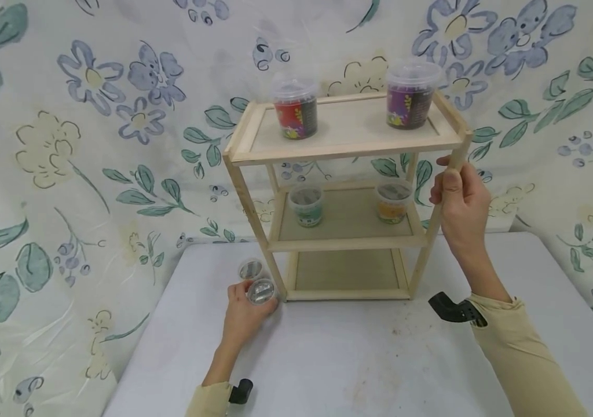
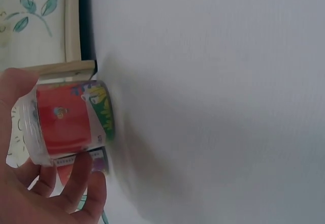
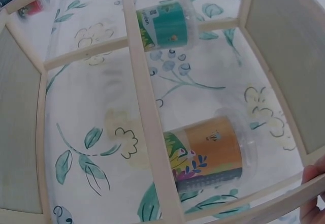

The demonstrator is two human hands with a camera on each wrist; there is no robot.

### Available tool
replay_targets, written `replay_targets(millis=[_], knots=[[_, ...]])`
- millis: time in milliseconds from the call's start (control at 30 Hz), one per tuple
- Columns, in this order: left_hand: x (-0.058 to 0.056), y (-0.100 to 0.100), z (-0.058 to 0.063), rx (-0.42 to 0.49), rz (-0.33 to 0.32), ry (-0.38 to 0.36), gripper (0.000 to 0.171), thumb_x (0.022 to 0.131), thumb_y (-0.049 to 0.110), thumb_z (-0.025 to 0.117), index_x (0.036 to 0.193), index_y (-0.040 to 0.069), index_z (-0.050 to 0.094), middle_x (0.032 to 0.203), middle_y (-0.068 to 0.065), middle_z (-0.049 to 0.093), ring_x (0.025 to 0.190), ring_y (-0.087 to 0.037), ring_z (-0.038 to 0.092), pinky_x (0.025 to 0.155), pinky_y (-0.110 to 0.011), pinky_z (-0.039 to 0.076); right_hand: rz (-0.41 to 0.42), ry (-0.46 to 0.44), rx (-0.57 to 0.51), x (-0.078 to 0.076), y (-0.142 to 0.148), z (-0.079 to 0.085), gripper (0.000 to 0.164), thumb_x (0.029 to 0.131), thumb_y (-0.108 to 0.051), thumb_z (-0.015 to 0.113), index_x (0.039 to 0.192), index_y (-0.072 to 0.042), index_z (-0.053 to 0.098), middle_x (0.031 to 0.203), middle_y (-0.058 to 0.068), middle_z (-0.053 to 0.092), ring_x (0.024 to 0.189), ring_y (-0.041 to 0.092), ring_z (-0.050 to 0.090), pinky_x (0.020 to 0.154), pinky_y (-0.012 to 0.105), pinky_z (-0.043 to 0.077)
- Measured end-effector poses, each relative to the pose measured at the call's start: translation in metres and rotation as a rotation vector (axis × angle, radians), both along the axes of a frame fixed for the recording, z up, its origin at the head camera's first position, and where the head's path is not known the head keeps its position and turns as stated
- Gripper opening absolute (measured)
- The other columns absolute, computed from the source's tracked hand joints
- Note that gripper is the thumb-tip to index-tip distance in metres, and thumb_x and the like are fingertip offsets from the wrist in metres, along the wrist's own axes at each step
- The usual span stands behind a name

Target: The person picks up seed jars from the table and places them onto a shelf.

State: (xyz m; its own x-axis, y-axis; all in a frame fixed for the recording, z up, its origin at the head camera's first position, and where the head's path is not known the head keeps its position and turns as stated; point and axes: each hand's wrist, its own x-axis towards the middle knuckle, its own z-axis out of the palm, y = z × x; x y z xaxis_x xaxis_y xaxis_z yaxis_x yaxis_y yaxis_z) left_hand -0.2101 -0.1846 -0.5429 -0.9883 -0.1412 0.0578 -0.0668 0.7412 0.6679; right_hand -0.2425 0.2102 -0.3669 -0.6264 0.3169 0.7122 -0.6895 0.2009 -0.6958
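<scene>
On the white table my left hand [image 1: 244,318] grips a small clear-lidded plastic tub [image 1: 261,291], just left of the rack's foot. Its red label [image 2: 63,117] shows in the left wrist view, with thumb and fingers round its sides. Close behind it stands a second lidded tub [image 1: 251,269], mostly hidden in the left wrist view. Higher up, my right hand [image 1: 465,211] holds the right upright of a three-tier wooden rack [image 1: 338,155], near the top shelf. In the right wrist view only the fingers [image 3: 314,196] show at the edge.
Two larger tubs, one red [image 1: 296,113] and one purple [image 1: 410,98], stand on the top shelf. A teal tub [image 1: 307,207] and an orange tub [image 1: 392,202] sit on the middle shelf. Flowered cloth [image 1: 93,231] hangs behind the table [image 1: 338,359].
</scene>
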Motion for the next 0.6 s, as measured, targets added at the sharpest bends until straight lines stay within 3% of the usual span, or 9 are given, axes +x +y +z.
replay_targets(millis=[267, 600], knots=[[-0.0016, 0.0015, 0.0023, 0.000, -0.022, -0.043, 0.075, 0.078, 0.036, 0.077, 0.132, -0.002, 0.042, 0.127, -0.018, 0.041, 0.112, -0.039, 0.056, 0.092, -0.052, 0.049, 0.002, 0.000, -0.014, 0.0005, 0.0017, -0.0005, 0.016, 0.103, -0.021, 0.051, 0.109, -0.018, 0.065, 0.068, 0.000, 0.051, 0.059, 0.011, 0.048, 0.059, 0.020, 0.043], [0.0010, 0.0006, 0.0033, 0.004, 0.014, -0.002, 0.075, 0.077, 0.032, 0.079, 0.133, -0.005, 0.045, 0.126, -0.020, 0.042, 0.112, -0.040, 0.055, 0.095, -0.054, 0.046, 0.063, 0.031, -0.068, -0.0007, -0.0022, -0.0002, 0.016, 0.103, -0.015, 0.051, 0.106, -0.014, 0.066, 0.069, 0.002, 0.051, 0.059, 0.011, 0.048, 0.058, 0.021, 0.043]])
